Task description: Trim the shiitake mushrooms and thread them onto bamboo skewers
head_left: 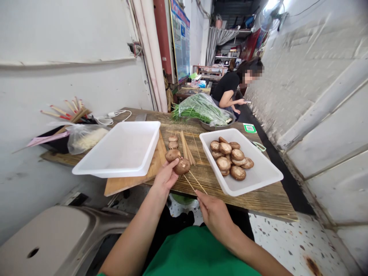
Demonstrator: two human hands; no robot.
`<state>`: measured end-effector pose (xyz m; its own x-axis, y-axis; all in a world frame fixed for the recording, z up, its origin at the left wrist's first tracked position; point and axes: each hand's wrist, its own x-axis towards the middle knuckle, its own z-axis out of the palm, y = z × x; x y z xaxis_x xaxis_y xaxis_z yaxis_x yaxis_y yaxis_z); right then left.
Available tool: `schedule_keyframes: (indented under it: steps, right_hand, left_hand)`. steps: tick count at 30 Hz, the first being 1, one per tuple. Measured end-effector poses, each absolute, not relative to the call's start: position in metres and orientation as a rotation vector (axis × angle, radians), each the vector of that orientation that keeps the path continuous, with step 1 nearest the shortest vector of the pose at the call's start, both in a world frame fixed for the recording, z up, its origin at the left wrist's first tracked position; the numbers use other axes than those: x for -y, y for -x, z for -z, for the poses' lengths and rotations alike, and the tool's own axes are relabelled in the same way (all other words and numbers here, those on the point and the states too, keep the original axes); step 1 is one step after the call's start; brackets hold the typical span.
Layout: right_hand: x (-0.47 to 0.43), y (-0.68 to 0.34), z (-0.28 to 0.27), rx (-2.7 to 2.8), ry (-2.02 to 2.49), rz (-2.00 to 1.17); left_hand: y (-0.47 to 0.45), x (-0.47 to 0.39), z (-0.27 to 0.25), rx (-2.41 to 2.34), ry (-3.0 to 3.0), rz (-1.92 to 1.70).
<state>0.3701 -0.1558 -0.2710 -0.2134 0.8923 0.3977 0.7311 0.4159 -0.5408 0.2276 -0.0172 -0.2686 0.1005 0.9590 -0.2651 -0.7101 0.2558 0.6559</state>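
Note:
My left hand (166, 177) pinches a brown mushroom (183, 166), with its thumb across the near side. A second mushroom (173, 155) touches it just beyond. Two smaller-looking mushrooms (173, 142) line up farther off, and whether they share the same skewers I cannot tell. Two thin bamboo skewers (198, 181) stick out of the held mushroom toward me. My right hand (214, 211) is closed, its fingertips gripping the end of one skewer. Beyond my hands, a bundle of loose skewers (186, 147) lies on the wooden table (244, 201).
A white tray (258, 180) with several mushrooms (230, 156) stands right. Another white tray (115, 149) rests on a cutting board (123, 186) at left. Bagged green vegetables (198, 107) lie at the back, near a seated person (228, 90). A stool (43, 237) stands lower left.

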Motion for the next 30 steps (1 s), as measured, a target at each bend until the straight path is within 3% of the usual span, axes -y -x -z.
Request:
schedule_keyframes:
  steps: [30]
  right_hand:
    - [0.154, -0.374, 0.280, 2.102, 1.507, -0.175]
  left_hand:
    - [-0.241, 0.028, 0.271, -0.755, -0.429, -1.227]
